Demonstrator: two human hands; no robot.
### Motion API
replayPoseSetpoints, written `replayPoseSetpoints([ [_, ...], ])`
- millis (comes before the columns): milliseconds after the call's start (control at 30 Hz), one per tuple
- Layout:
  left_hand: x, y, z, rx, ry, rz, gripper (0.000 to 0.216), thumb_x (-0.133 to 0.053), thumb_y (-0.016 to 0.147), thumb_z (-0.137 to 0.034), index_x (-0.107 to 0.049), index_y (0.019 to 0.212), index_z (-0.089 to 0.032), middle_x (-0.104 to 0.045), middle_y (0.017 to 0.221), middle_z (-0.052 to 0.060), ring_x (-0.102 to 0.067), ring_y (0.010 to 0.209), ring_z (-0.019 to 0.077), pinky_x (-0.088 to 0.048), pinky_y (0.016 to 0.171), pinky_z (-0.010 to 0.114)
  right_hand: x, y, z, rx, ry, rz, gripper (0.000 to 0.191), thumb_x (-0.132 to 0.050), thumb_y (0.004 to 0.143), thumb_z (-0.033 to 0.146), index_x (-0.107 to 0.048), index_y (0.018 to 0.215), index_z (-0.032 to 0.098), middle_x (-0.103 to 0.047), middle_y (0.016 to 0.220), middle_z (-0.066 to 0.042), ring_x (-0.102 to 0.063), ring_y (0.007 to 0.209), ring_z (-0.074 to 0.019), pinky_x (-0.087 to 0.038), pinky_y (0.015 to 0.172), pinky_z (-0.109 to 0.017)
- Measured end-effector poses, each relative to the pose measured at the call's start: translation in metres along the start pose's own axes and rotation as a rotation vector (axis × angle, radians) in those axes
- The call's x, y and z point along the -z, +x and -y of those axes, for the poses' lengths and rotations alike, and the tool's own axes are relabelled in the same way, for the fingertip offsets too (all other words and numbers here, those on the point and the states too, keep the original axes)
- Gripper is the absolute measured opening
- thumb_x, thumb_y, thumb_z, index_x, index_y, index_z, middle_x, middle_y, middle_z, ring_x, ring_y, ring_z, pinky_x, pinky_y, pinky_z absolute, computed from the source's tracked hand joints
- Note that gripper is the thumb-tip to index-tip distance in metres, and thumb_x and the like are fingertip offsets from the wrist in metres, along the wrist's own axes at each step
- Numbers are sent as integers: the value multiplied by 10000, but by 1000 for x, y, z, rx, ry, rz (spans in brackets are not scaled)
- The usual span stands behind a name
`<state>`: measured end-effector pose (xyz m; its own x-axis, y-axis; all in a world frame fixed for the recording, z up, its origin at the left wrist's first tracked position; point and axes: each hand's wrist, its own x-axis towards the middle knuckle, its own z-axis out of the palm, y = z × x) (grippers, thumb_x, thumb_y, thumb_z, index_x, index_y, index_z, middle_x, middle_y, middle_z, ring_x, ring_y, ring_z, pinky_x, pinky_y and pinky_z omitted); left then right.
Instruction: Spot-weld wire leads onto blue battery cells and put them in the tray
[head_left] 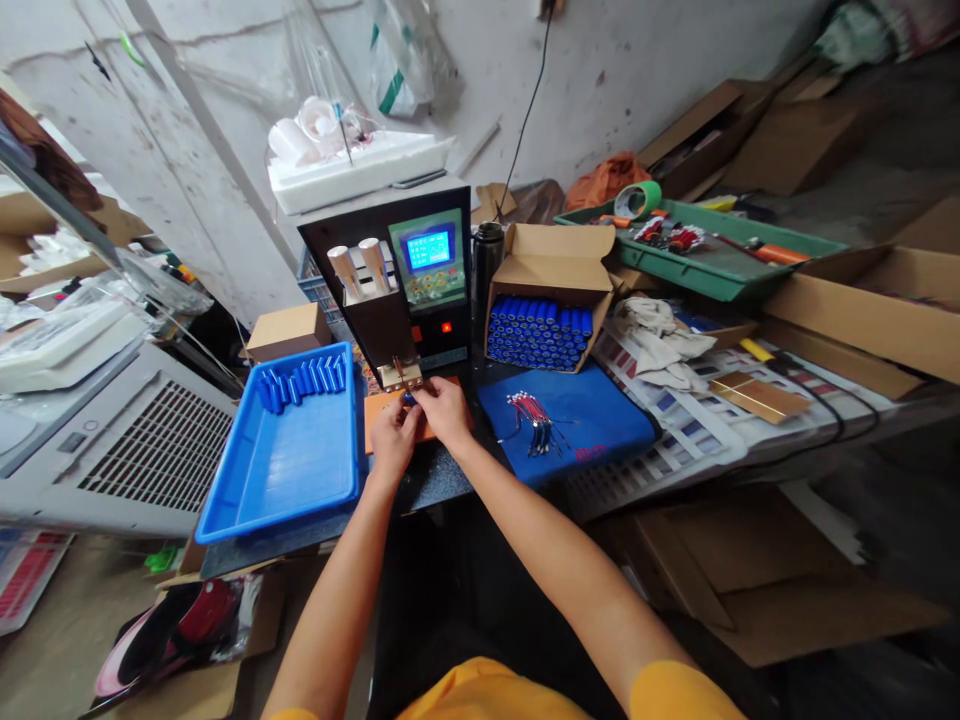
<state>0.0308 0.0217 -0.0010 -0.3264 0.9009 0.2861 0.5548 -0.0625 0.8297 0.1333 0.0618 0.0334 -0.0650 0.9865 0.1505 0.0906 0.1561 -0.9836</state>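
Observation:
At the electrodes (400, 372) of a black spot welder (360, 330), my two hands meet over an orange block (379, 408). My left hand (395, 432) is closed, gripping a small blue battery cell (409, 398) from the left. My right hand (444, 408) pinches at the same cell from the right; its fingertips hide most of it. To the left, a blue tray (281, 490) has a row of blue cells with leads (304, 380) along its far end. On the right, red and black wire leads (536, 420) lie on a blue mat (592, 415).
Behind the mat, an opened cardboard box (559, 245) is packed with blue cells (536, 330), with a dark bottle (488, 255) beside it. A green tray (735, 250) with tape and tools stands at the back right. A foam slab (360, 175) rests on the welder.

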Motion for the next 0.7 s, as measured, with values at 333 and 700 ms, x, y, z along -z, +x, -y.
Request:
replayPoseSetpoints([
  [333, 0, 0, -1, 0, -11, 9, 216, -528, 855, -360, -650, 893, -185, -551, 634, -12, -502, 594, 127, -363, 577, 235, 2, -2, 3, 3, -39, 2, 120, -584, 757, 269, -630, 687, 183, -676, 698, -6, -596, 686, -152, -420, 618, -238],
  [700, 1, 0, -2, -13, -45, 19, 253, -534, 849, -386, -662, 917, -178, -552, 622, -14, -498, 575, 121, -342, 554, 229, 8, -3, -1, 40, -91, 62, 180, -554, 823, 295, -653, 734, 174, -695, 727, -27, -622, 705, -154, -438, 633, -235],
])
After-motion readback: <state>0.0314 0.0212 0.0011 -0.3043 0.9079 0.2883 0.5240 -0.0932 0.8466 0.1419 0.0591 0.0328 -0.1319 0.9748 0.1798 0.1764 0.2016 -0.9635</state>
